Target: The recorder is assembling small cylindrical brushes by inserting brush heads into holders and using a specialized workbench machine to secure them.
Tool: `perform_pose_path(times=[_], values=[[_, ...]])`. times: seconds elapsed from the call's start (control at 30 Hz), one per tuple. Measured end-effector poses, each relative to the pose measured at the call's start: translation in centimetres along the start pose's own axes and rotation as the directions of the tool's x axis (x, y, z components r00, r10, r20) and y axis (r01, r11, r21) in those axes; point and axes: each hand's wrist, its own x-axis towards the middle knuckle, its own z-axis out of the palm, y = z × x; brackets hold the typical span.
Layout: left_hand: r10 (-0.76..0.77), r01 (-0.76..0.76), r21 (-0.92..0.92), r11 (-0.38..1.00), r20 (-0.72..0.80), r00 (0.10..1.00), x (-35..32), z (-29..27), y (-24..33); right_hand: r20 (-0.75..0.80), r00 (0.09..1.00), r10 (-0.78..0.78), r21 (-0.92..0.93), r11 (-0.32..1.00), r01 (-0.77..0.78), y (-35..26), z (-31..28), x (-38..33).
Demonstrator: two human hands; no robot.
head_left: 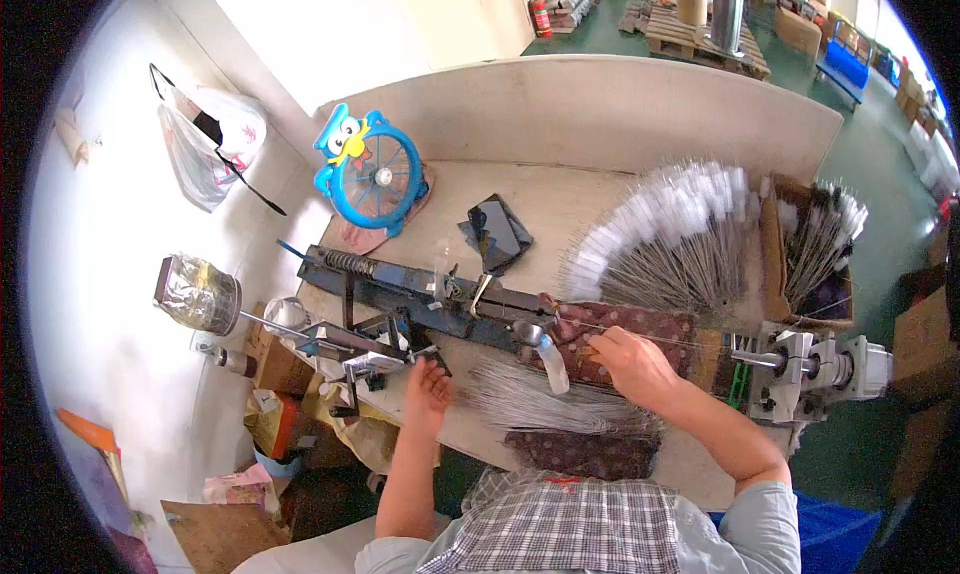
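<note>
My right hand (635, 367) is closed, fingertips pinched around a thin metal wire (594, 326) that runs beside a brown patterned cloth (650, 336). A spindle machine (800, 369) with a metal shaft stands to its right. My left hand (428, 389) is palm up, its fingers loosely bent and apart, with nothing visible in it. It is close to the metal lever parts (385, 352) of a long dark bench mechanism (410, 299). Between my hands lies a bundle of thin grey wires (545, 399). A whitish cylindrical handle (553, 364) points toward me from the mechanism's end.
Wire-stemmed brushes with white heads (665, 229) fan out at the back right, beside a cardboard box (775, 254) of more. A blue owl-shaped fan (375, 179) and a dark phone-like slab (495, 232) are farther back. A lamp-like foil-covered head (200, 294) juts out at left.
</note>
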Motion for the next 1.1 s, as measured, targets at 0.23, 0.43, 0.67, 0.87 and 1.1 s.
perform_pose_path(times=[0.23,0.43,0.67,0.87,1.1], values=[[0.028,-0.035,-0.162,0.986,-0.044,0.999,1.4,-1.5,1.4,0.006,1.0,0.008,0.055,0.998,-0.008,-2.1,-0.5,0.5],[0.009,-0.03,-0.348,0.937,-0.062,0.998,1.6,-0.7,0.5,0.017,1.0,0.02,0.057,0.998,-0.021,-2.5,-2.2,-0.4],[0.191,-0.203,0.003,0.979,0.336,0.922,-6.2,8.5,-4.3,-0.302,0.946,-0.114,-0.109,0.99,0.085,-2.0,-7.1,0.1],[0.05,-0.138,0.109,0.984,0.582,0.812,-8.0,19.1,-8.0,-0.238,0.942,0.235,0.291,0.943,-0.161,0.4,-6.9,-1.5],[0.064,-0.213,0.174,0.961,0.613,0.787,-8.8,21.0,-9.4,-0.267,0.938,0.22,0.303,0.943,-0.135,1.6,-7.3,-3.2]])
